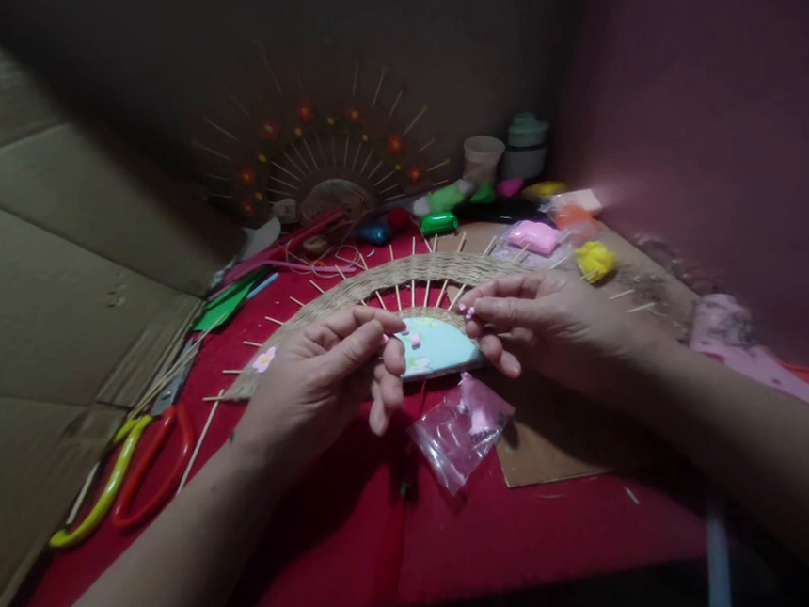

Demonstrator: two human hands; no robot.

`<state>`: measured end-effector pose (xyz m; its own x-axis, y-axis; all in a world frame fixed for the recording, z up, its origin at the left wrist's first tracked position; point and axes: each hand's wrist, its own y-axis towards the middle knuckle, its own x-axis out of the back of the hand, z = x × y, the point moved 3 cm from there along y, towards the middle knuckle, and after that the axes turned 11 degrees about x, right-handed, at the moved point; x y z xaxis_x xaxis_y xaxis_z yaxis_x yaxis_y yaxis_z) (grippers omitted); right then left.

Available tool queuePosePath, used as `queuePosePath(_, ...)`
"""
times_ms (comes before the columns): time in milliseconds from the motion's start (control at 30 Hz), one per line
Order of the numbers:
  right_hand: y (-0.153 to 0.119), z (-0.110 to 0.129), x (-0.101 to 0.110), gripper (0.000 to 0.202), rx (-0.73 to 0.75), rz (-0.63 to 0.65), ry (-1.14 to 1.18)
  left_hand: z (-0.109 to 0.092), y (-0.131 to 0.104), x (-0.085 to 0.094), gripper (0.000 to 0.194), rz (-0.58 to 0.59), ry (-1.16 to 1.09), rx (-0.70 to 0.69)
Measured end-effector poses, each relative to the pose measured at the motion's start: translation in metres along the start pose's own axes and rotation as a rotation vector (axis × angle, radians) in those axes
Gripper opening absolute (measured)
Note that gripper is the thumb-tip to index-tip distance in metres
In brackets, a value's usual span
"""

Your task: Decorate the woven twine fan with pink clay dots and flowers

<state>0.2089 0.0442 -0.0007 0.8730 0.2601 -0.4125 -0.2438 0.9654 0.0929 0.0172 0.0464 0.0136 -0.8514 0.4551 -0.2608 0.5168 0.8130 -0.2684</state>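
A woven fan-shaped piece [412,270] with thin sticks lies on the red cloth, a light blue half-round panel [443,343] at its centre. Above the panel's left side, my left hand [338,356] pinches a small bit of pink clay. My right hand [540,320], over the panel's right end, holds small pink clay bits [470,313] between thumb and forefinger. A pink ball [416,340] sits on the panel. One pink flower [264,360] is on the weave at the left. Below the panel lies a clear bag [451,436] with pink clay [482,402].
Scissors with yellow and red handles [153,467] lie at the left beside cardboard [34,279]. Behind stand a second stick fan with red flowers [320,150], a cup [483,158] and a lidded jar [527,146]. Yellow clay [595,260] lies at the right.
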Motion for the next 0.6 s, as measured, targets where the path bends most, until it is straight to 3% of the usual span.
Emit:
queuePosePath(200,-0.0005,0.0043,0.0006,0.017,0.018,-0.021,-0.076,0.0046,0.0006,-0.0017,0.010,0.093,0.064,0.046)
queuePosePath(600,-0.0006,0.0061,0.0000,0.015,0.046,-0.009,-0.036,0.0037,0.0008,-0.0010,0.011,0.097,0.015,0.064)
